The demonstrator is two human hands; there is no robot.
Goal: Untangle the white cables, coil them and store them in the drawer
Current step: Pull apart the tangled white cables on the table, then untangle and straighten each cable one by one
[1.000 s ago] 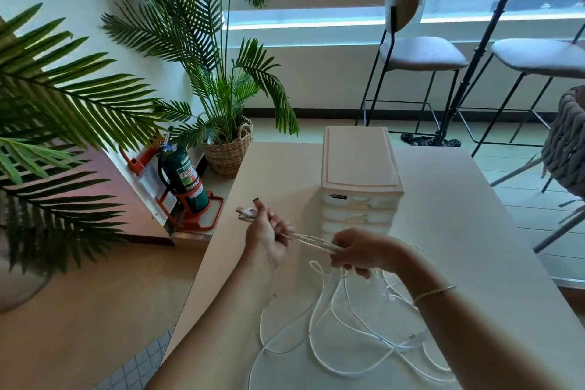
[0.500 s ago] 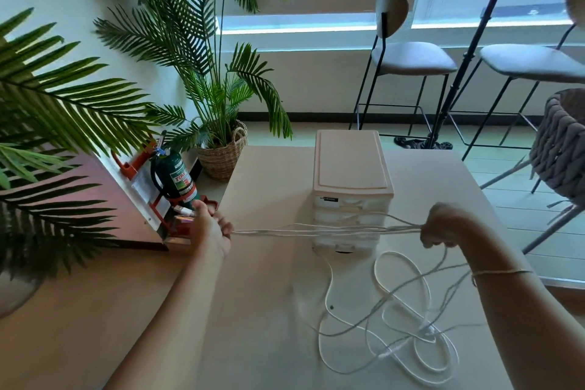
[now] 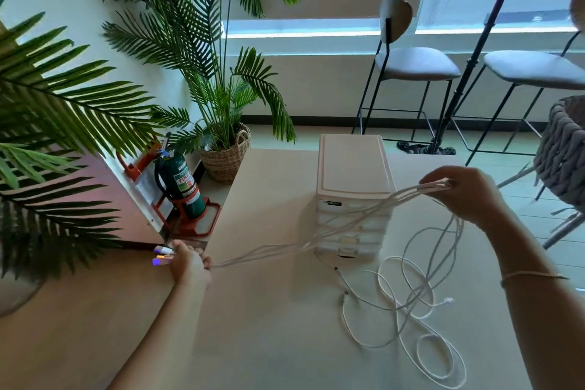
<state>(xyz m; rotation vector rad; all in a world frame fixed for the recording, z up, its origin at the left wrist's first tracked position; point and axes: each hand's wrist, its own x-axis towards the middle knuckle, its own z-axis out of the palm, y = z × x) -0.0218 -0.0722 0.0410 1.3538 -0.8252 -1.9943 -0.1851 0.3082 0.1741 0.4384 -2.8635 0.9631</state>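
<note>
White cable ends: the left hand (image 3: 190, 264), at eight o'clock off the table's left edge, has its fingers curled tight round the plug ends of the white cables (image 3: 316, 231), connectors poking out past the knuckles.
Taut strands: several white strands run from that fist up toward two o'clock, crossing in front of the pale plastic drawer unit (image 3: 353, 190) at the centre of the beige table (image 3: 269, 326).
Right hand: the right hand (image 3: 465, 193), at two o'clock, pinches the strands between thumb and fingertips.
Slack: loose loops lie on the table at five o'clock, overlapping one another.
Drawers: all look closed.
Progress: early, by my reading; the strands are being drawn straight, while coiling and stowing are not yet done.
</note>
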